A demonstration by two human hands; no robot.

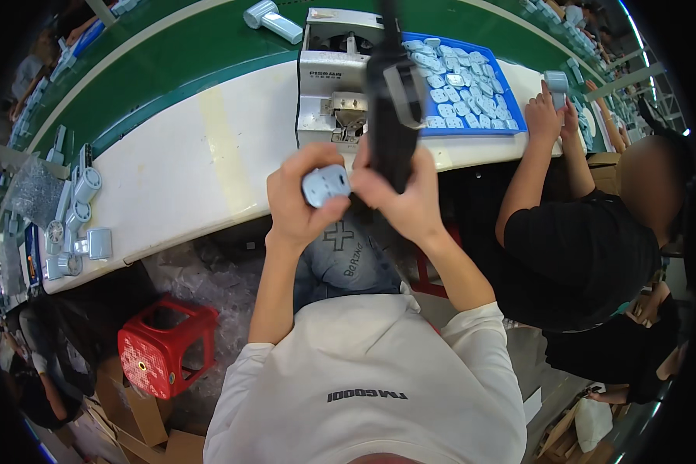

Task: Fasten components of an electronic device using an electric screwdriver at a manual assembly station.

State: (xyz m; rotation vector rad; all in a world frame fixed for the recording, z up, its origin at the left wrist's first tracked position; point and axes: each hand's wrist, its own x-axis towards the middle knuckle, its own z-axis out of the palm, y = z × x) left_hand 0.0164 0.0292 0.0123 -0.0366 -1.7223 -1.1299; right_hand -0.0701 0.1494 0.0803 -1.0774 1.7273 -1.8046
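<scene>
My left hand [292,193] is closed around a light blue plastic housing [325,185], which has a rounded outline and small dark openings facing up. Close beside it, my right hand [402,197] grips a black power screwdriver [395,108] that hangs upright from the top of the view. Motion smears the tool a little, and its tip is hidden near my fingers. Both hands are over my lap at the front edge of the white worktable [178,170]. Just beyond them stands a grey metal machine [317,93].
A blue tray [518,120] full of light blue parts lies right of the machine. Light blue handheld fans [85,185] crowd the table's left end; another fan [274,22] rests on the green conveyor [185,46]. A co-worker [588,240] sits at right. A red stool [162,348] stands lower left.
</scene>
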